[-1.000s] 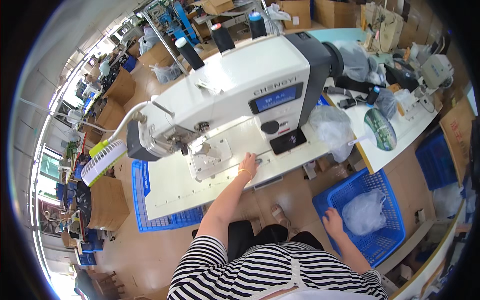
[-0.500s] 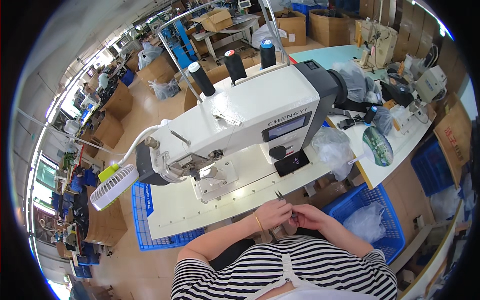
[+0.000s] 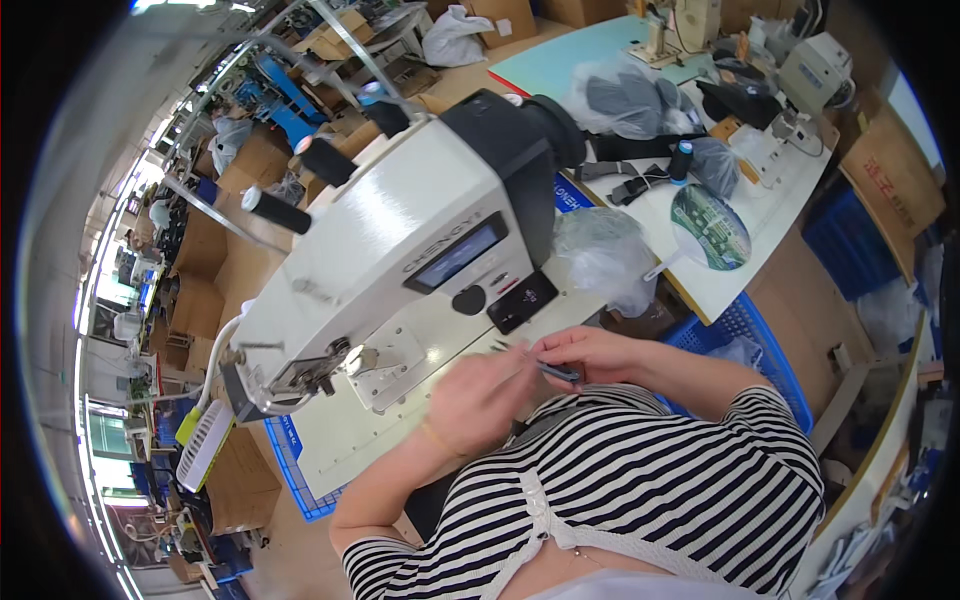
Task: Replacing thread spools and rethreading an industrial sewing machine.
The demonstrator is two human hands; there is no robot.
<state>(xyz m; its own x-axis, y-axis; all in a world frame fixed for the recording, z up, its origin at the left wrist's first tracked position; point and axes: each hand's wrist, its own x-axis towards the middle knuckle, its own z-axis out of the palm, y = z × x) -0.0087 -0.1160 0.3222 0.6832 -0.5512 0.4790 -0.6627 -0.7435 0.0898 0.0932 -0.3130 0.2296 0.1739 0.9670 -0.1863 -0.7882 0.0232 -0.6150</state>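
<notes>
Both my hands are close together in front of my chest, near the sewing table's front edge. My left hand, smeared by motion, is closed, and the dark pointed tips of thread snips stick out past its fingers. Closed too, my right hand pinches a small dark grey piece of material between thumb and fingers. The piece's far end is hidden by the fingers. Just beyond them stands a white sewing machine with a small screen.
A black phone lies on the sewing table. Right of it are a clear plastic bag, a green hand fan and a side table. A blue basket stands below. A white clip-on fan is at left.
My view has turned and come closer to the machine. The hands have risen toward my chest; the left one is moving fast, and the grey piece now shows more clearly in the right.
</notes>
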